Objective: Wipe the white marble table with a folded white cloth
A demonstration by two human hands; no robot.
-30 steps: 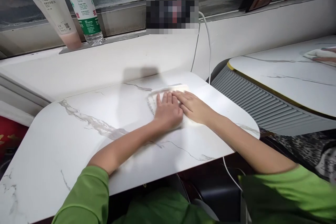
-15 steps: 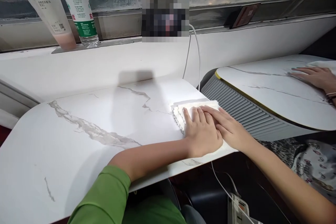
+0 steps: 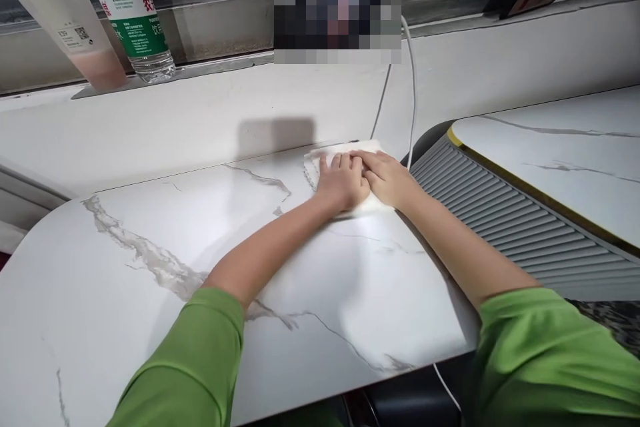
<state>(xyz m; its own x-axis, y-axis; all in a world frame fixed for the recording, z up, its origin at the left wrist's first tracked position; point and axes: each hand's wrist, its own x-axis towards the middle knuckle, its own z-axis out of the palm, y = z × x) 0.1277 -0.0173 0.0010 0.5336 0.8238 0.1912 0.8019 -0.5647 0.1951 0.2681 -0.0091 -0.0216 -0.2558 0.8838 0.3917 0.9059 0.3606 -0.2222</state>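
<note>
A folded white cloth lies flat on the white marble-patterned table, at its far right corner by the wall. My left hand presses down on the cloth with its fingers stretched forward. Close beside it, my right hand rests on the cloth's right part, its fingertips against the left hand's fingers. Both hands are flat and open, and they hide the middle of the cloth.
On the window ledge stand a plastic cup with pink drink and a water bottle. A blurred object sits there too, near a white cable. To the right is another marble-patterned table with a ribbed grey side.
Both hands and the cloth have slid away from the table's near edge to its far right corner. The view has shifted, and another person's hand at the right is out of sight.
</note>
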